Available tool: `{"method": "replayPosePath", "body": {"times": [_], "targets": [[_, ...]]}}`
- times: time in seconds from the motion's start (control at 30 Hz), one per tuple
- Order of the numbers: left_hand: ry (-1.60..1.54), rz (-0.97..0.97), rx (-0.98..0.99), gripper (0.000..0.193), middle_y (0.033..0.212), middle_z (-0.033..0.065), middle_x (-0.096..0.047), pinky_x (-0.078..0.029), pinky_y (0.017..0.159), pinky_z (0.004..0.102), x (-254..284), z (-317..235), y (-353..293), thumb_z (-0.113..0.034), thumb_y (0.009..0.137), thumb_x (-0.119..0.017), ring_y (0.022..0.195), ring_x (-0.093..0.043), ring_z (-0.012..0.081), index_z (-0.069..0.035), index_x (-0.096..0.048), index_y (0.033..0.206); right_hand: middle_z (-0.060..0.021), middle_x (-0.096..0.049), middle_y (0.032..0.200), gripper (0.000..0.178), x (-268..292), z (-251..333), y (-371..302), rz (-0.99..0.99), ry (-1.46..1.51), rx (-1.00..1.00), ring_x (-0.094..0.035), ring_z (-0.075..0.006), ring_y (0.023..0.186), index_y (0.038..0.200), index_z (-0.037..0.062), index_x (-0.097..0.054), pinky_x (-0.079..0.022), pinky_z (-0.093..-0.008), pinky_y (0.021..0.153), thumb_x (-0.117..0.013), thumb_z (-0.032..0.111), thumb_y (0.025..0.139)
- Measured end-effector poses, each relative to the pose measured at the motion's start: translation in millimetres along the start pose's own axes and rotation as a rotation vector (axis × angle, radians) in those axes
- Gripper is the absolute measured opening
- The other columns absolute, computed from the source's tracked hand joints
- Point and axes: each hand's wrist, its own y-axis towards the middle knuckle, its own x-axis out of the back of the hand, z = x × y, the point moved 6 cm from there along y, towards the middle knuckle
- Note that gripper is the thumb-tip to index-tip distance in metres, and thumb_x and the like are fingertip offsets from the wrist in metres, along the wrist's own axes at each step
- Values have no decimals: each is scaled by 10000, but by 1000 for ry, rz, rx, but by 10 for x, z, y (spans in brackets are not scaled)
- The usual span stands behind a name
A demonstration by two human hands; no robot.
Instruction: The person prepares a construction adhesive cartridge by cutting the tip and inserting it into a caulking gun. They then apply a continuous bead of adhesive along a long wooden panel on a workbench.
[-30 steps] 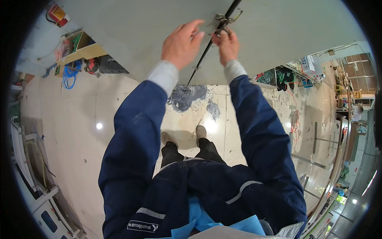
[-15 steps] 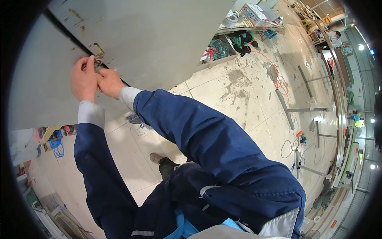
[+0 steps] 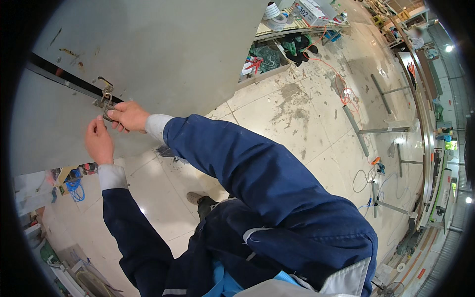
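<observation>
Two grey metal cabinet doors [image 3: 163,44] stand at the upper left with a dark gap between them. At that gap, a small padlock [image 3: 107,112] hangs with its shackle through the metal hasp [image 3: 107,91]. My right hand [image 3: 130,117] grips the padlock's body from the right, thumb on its front. Just below the lock is my left hand [image 3: 100,142], thumb and finger pinched together close to its lower end. Whatever sits between those left fingertips is too small to make out.
A shelf to the right of the cabinet bears tape rolls [image 3: 277,21] and a white carton [image 3: 310,12]. An orange cable [image 3: 326,67] and metal frames [image 3: 356,131] lie on the tiled floor. Coiled blue cable [image 3: 75,187] lies below the cabinet. A person [image 3: 415,38] is far right.
My left hand has dropped down from the hasp to below the padlock. The padlock and shackle now show, held by my right hand. The dark gap between the doors looks wider.
</observation>
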Motion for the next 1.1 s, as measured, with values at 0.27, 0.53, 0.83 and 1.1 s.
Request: {"method": "replayPosePath", "body": {"times": [0.27,0.53,0.83,1.1], "targets": [[32,-38,53,499,891,61,-740,-519,764,371,76,-264,227,-553,927,-640,859,-701,218,-69,-724,1017,-58,-646,862,332,-144,-221,85,-96,108,40,-601,-136,681,1014,39,-626,-502,-299,590,-536,357,1031],[178,9,26,421,818,69,-713,-519,700,383,174,-324,-68,-528,944,-609,774,-689,260,-116,-696,924,-187,-690,982,320,302,-145,57,-242,-516,355,-657,-352,907,1056,37,-667,-515,-429,861,-597,334,961],[-58,-317,-71,126,940,137,-707,-545,757,326,1256,709,-1947,-73,916,-719,875,-700,246,10,-663,993,-10,-655,875,371,691,-230,307,-180,-606,379,-605,-104,778,1098,45,-697,-498,-265,690,-667,394,978],[-687,-765,238,307,1208,135,-645,-494,982,375,2331,2330,-3330,-218,1051,-510,1099,-617,221,4,-580,1252,-29,-646,804,320,1330,-2544,-254,-118,-738,-202,-584,-106,685,984,0,-682,-491,-271,614,-638,316,1003]]}}
